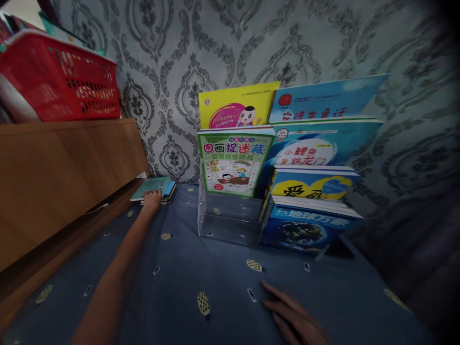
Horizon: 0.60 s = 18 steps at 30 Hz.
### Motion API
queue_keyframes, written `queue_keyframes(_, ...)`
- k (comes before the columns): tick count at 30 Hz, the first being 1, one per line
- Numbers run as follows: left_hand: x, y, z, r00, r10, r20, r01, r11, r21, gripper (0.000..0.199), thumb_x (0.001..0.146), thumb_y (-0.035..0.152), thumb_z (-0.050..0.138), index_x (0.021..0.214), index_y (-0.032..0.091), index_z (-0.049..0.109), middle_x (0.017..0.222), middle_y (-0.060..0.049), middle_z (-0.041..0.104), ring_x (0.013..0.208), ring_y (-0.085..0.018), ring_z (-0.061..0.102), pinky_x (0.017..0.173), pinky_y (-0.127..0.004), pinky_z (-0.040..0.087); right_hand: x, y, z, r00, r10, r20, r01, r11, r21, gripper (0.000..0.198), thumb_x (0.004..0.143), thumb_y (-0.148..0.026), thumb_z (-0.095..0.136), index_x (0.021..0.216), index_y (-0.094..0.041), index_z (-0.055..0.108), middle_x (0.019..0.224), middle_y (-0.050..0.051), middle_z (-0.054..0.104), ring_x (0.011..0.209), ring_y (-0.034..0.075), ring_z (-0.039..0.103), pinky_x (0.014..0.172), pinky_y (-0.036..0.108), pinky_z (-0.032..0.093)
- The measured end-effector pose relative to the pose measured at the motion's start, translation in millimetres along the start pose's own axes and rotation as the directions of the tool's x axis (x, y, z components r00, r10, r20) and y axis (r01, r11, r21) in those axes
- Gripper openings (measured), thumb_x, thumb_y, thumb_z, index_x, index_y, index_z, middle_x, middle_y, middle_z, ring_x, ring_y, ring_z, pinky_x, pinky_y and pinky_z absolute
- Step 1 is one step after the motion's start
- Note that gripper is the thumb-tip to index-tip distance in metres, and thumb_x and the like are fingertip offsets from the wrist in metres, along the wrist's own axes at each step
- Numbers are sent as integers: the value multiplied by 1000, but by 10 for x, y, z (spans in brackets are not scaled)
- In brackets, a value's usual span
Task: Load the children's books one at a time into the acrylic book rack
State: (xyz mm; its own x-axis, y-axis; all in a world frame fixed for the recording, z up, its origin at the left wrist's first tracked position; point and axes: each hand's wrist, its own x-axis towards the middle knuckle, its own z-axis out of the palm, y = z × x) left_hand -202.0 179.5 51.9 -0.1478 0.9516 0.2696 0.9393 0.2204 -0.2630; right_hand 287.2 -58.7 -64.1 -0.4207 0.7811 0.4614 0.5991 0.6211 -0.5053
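My left hand (pixel 152 197) is on stacked books (pixel 144 186), grip unclear; my right hand (pixel 296 314) is loose. The stepped rack (pixel 230 231) keeps covers (pixel 235 167) visible.

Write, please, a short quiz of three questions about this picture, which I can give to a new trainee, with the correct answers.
1. True or false: the right hand is gripping a book.

2. What is the left hand touching?
A. The red basket
B. The small stack of books
C. The wallpaper

3. Fill in the colour: on the clear rack, the green-bordered book stands in front of the ____ book.

Key:
1. False; no book shows in it.
2. B.
3. Yellow; the yellow book shows above and behind it.
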Motion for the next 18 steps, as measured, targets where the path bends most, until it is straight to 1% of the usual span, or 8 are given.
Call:
queue_keyframes(2,-77,8,-39,1000,6,6,-6,1000,11,42,95,8,36,134,4,52,118,-29,66,112,-34,66,96,-47,48,15,-40,-6,1000,-8,-23,7,1000,-10,30,101,-35,53,125,-31,71,141,8,64,125,25,65,100,40,59)
queue_keyframes(4,-186,12,-80,1000,13,10,-13,1000,23,42,96,7,33,134,3,52,119,-29,65,111,-34,67,93,-45,49,25,-69,-7,999,0,-35,0,1000,-11,30,101,-37,52,123,-31,72,140,8,65,124,25,66,100,41,59)
queue_keyframes(9,-549,33,-178,999,22,23,-23,999,48,43,97,6,30,134,1,52,120,-30,65,114,-34,65,93,-44,49,43,-68,7,1000,22,2,-22,1000,7,31,101,-39,50,121,-30,73,142,8,64,125,26,66,104,45,56)
queue_keyframes(13,-886,90,-215,998,34,60,-36,998,43,43,97,5,31,135,3,52,118,-28,66,110,-33,68,92,-43,51,65,-67,4,1000,17,6,-17,1000,13,33,102,-39,47,119,-29,74,142,9,64,126,27,65,104,49,56)
queue_keyframes(18,-1320,133,-245,990,71,121,-73,997,11,44,97,7,34,138,10,52,118,-23,67,106,-31,70,90,-41,52,90,-123,-38,998,39,55,-41,999,29,34,102,-39,47,121,-28,73,144,9,62,128,27,63,107,49,53)
